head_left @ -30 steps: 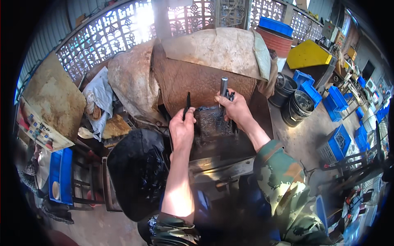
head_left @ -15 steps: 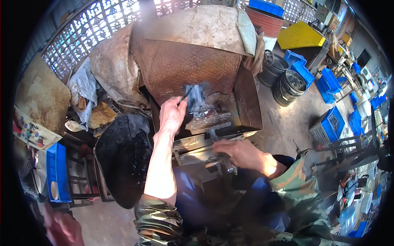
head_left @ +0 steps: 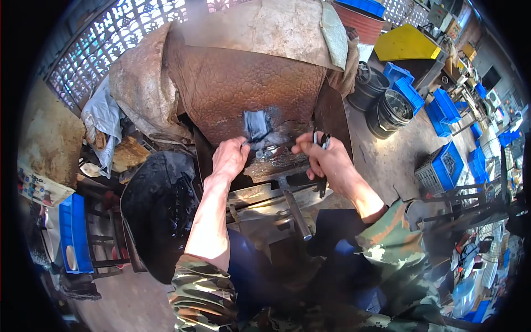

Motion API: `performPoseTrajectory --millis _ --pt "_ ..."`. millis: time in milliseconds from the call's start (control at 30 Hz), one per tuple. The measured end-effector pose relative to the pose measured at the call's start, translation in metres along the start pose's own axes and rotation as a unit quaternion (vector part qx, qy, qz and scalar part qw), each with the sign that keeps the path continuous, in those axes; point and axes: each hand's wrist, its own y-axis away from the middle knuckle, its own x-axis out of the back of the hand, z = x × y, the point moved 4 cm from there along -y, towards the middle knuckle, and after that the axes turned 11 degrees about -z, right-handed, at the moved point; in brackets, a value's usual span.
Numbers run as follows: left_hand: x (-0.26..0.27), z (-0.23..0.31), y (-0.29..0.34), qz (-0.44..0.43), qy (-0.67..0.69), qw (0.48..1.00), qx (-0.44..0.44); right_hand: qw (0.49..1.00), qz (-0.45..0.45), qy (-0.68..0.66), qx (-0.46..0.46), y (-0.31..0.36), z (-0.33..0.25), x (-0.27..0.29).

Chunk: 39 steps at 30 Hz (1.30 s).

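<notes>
My left hand [head_left: 228,159] is closed in a pinch at the left side of the work box, on a small dark piece that mostly hides behind the fingers. Across from it, my right hand [head_left: 331,160] grips a slim black-handled tool [head_left: 322,187], whose lower end sticks out below the palm; its exact kind is unclear. Between the hands lies a small bright metal piece [head_left: 268,151] on a crusty, worn block [head_left: 276,166]. Behind it, a grey-white patch [head_left: 256,124] marks the brown, scaly sheet [head_left: 243,83]. A round metal bar [head_left: 297,214] points toward me below the block.
A large black scoop-shaped container [head_left: 157,216] stands left of the box. The box's dark metal side wall [head_left: 333,124] rises at the right. Black buckets [head_left: 389,113] and blue crates [head_left: 442,166] stand on the floor at right; a blue bin [head_left: 76,232] is at far left.
My right hand has risen from beside the metal bar to the block and now shows a black-handled tool. My left hand has dropped slightly. A blurred hand at lower left has gone from view.
</notes>
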Motion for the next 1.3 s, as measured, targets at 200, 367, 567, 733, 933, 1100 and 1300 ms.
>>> performPoseTrajectory --millis 200,367,567,733,933,1100,1300 --pt "0.006 0.046 0.004 -0.047 0.244 0.967 -0.059 0.994 0.022 -0.091 0.055 -0.026 0.005 -0.013" --pt "0.010 0.075 0.023 -0.082 0.350 0.932 -0.055 0.987 0.016 -0.101 0.124 -0.030 0.006 -0.024" --pt "0.006 0.070 0.024 -0.152 0.375 0.914 -0.031 0.992 0.011 -0.061 0.106 -0.028 0.007 -0.022" --pt "0.012 0.020 0.003 -0.013 0.212 0.976 -0.044 0.991 0.037 -0.119 0.053 -0.019 -0.001 0.002" --pt "-0.016 -0.007 -0.005 -0.121 0.069 0.989 -0.057 0.973 0.025 -0.229 0.028 0.001 0.000 0.025" --pt "-0.014 -0.008 -0.003 -0.127 0.077 0.985 -0.084 0.954 0.086 -0.287 0.013 0.009 0.016 0.037" --pt "-0.005 0.013 0.008 -0.089 -0.006 0.993 -0.083 0.962 0.022 -0.271 0.023 0.017 0.016 0.025"
